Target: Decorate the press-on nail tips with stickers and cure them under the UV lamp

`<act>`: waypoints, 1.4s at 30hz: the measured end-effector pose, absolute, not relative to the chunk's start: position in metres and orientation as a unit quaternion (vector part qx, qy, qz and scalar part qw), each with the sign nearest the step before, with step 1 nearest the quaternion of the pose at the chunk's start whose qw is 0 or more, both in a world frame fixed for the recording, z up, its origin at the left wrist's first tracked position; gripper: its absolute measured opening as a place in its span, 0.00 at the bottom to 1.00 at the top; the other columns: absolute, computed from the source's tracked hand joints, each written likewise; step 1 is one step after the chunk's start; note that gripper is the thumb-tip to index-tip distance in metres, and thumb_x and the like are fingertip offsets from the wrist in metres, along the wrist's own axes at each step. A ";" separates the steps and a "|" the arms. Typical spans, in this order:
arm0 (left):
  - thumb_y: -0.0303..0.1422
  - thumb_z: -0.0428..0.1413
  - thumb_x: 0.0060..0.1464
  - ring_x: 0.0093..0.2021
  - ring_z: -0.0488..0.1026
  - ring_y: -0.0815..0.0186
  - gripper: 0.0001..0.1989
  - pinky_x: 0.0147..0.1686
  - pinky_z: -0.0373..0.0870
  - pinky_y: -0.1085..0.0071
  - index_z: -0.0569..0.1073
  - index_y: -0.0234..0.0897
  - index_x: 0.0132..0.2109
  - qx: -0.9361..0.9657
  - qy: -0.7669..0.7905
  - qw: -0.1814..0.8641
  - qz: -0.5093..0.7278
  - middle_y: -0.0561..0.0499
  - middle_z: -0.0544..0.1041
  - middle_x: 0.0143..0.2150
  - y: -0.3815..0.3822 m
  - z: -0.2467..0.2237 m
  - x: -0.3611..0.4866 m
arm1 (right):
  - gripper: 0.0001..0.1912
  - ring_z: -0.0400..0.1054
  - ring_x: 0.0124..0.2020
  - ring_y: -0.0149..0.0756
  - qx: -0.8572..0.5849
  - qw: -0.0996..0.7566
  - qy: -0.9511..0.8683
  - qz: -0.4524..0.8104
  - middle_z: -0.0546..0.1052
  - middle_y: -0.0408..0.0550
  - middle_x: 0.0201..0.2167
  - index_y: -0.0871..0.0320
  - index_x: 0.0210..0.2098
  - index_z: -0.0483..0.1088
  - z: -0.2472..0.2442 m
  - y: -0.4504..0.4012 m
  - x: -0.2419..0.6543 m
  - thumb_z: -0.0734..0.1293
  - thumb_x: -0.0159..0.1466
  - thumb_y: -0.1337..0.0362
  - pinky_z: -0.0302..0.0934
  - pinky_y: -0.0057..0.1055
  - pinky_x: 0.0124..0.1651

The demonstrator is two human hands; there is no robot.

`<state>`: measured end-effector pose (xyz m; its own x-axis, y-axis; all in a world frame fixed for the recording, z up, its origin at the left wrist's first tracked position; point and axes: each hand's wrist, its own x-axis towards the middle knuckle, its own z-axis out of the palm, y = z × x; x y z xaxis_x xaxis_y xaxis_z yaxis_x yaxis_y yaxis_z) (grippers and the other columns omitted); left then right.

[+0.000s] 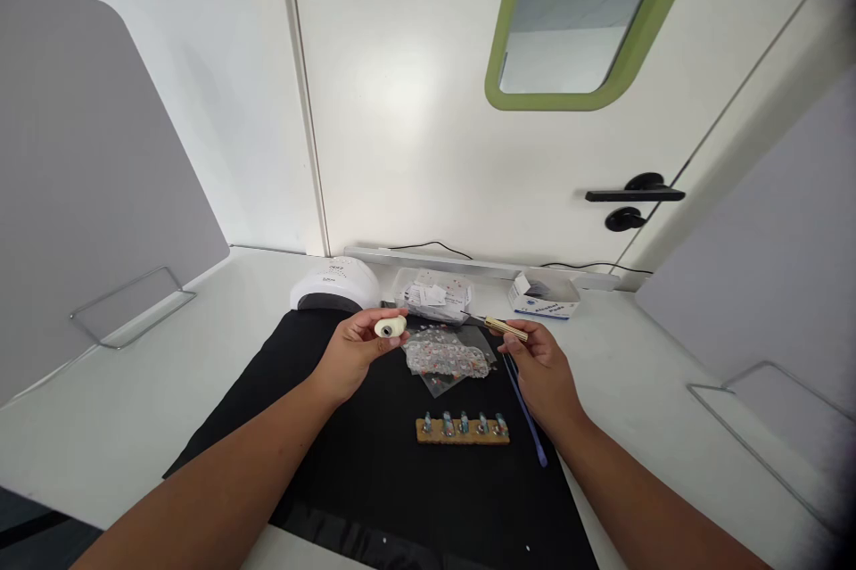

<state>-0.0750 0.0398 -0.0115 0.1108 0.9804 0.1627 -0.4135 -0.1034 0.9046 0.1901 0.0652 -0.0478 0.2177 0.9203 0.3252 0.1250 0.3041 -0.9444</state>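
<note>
My left hand (358, 351) pinches a small cream-coloured bottle (390, 326), its dark round opening turned towards me. In my right hand (543, 367) is a thin brush with a gold handle (506, 329), its slender tip pointing left towards the bottle but apart from it. Below the hands, a tan strip (463, 438) carries several upright decorated nail tips (464, 421) in blue and silvery tones. Between the hands lies a clear plastic bag (445, 356) of small decorations. A blue-purple stick (528, 414) lies beside my right hand.
A black mat (361, 472) covers part of the white table (127, 392). Along the back stand a white nail lamp (334, 282), a clear container (434, 292) with packets, and an alcohol pads box (545, 298). Grey panels (86, 142) flank the table.
</note>
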 end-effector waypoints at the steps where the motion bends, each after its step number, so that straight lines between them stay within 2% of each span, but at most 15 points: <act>1: 0.30 0.70 0.41 0.43 0.78 0.65 0.16 0.51 0.73 0.64 0.81 0.39 0.41 0.460 0.314 0.578 0.597 0.49 0.80 0.50 0.039 -0.011 -0.074 | 0.18 0.72 0.35 0.39 -0.490 0.607 -0.532 0.329 0.79 0.49 0.36 0.54 0.40 0.70 -0.047 0.065 0.190 0.70 0.56 0.51 0.65 0.40 0.44; 5: 0.31 0.70 0.40 0.47 0.76 0.62 0.16 0.53 0.71 0.63 0.81 0.40 0.40 0.463 0.330 0.533 0.626 0.49 0.81 0.47 0.038 -0.010 -0.072 | 0.18 0.72 0.36 0.39 -0.489 0.606 -0.529 0.337 0.80 0.48 0.35 0.54 0.39 0.70 -0.044 0.063 0.189 0.71 0.55 0.51 0.65 0.40 0.45; 11: 0.30 0.70 0.41 0.46 0.75 0.62 0.16 0.51 0.71 0.64 0.81 0.40 0.40 0.472 0.340 0.532 0.616 0.49 0.80 0.47 0.040 -0.014 -0.071 | 0.18 0.73 0.39 0.43 -0.501 0.590 -0.532 0.345 0.80 0.50 0.35 0.53 0.40 0.70 -0.050 0.065 0.192 0.70 0.56 0.50 0.64 0.43 0.48; 16: 0.27 0.70 0.38 0.43 0.75 0.65 0.15 0.46 0.72 0.67 0.80 0.39 0.38 0.464 0.342 0.529 0.622 0.49 0.76 0.54 0.042 -0.017 -0.070 | 0.17 0.74 0.41 0.43 -0.498 0.581 -0.531 0.364 0.80 0.49 0.37 0.53 0.41 0.70 -0.056 0.068 0.194 0.70 0.57 0.50 0.64 0.44 0.51; 18: 0.29 0.70 0.41 0.36 0.74 0.69 0.14 0.40 0.72 0.71 0.80 0.37 0.38 0.452 0.361 0.543 0.609 0.48 0.78 0.51 0.042 -0.016 -0.071 | 0.18 0.74 0.42 0.43 -0.501 0.579 -0.531 0.364 0.80 0.50 0.37 0.53 0.41 0.70 -0.056 0.068 0.194 0.70 0.57 0.49 0.64 0.44 0.52; 21: 0.35 0.66 0.48 0.26 0.70 0.75 0.11 0.31 0.70 0.75 0.79 0.34 0.38 0.429 0.390 0.572 0.581 0.49 0.81 0.39 0.041 -0.012 -0.076 | 0.18 0.75 0.43 0.44 -0.498 0.580 -0.529 0.368 0.81 0.50 0.36 0.53 0.40 0.70 -0.054 0.067 0.193 0.70 0.57 0.49 0.64 0.45 0.53; 26: 0.35 0.63 0.52 0.24 0.70 0.74 0.11 0.29 0.72 0.74 0.76 0.32 0.40 0.371 0.385 0.623 0.571 0.45 0.81 0.40 0.045 -0.013 -0.080 | 0.19 0.75 0.43 0.44 -0.496 0.580 -0.530 0.370 0.81 0.50 0.37 0.54 0.40 0.70 -0.053 0.067 0.193 0.70 0.57 0.48 0.65 0.44 0.52; 30: 0.34 0.58 0.55 0.19 0.68 0.73 0.09 0.24 0.72 0.72 0.73 0.31 0.39 0.300 0.373 0.654 0.586 0.45 0.80 0.34 0.048 -0.019 -0.080 | 0.18 0.75 0.43 0.44 -0.498 0.579 -0.533 0.363 0.81 0.49 0.36 0.53 0.41 0.69 -0.054 0.067 0.195 0.70 0.57 0.48 0.64 0.44 0.53; 33: 0.35 0.55 0.57 0.18 0.64 0.73 0.09 0.22 0.68 0.74 0.72 0.31 0.38 0.298 0.357 0.652 0.599 0.51 0.74 0.24 0.048 -0.015 -0.083 | 0.18 0.75 0.43 0.45 -0.499 0.580 -0.535 0.358 0.82 0.49 0.36 0.53 0.41 0.69 -0.054 0.065 0.195 0.69 0.58 0.48 0.63 0.44 0.52; 36: 0.37 0.53 0.58 0.16 0.58 0.75 0.12 0.20 0.62 0.77 0.73 0.31 0.38 0.303 0.332 0.652 0.610 0.58 0.63 0.17 0.046 -0.006 -0.087 | 0.18 0.75 0.43 0.46 -0.507 0.573 -0.538 0.353 0.82 0.49 0.34 0.53 0.41 0.69 -0.054 0.061 0.191 0.68 0.58 0.48 0.63 0.44 0.51; 39: 0.37 0.52 0.58 0.15 0.52 0.76 0.13 0.19 0.59 0.77 0.74 0.30 0.41 0.302 0.319 0.648 0.623 0.60 0.57 0.16 0.043 0.001 -0.090 | 0.18 0.75 0.42 0.46 -0.516 0.568 -0.542 0.342 0.81 0.50 0.34 0.53 0.41 0.69 -0.054 0.059 0.188 0.67 0.59 0.48 0.63 0.43 0.50; 42: 0.38 0.53 0.58 0.15 0.52 0.76 0.14 0.19 0.57 0.77 0.74 0.29 0.41 0.296 0.324 0.631 0.640 0.60 0.56 0.16 0.043 0.000 -0.090 | 0.18 0.75 0.42 0.46 -0.520 0.563 -0.546 0.336 0.81 0.50 0.35 0.53 0.41 0.68 -0.054 0.057 0.187 0.66 0.59 0.48 0.63 0.43 0.49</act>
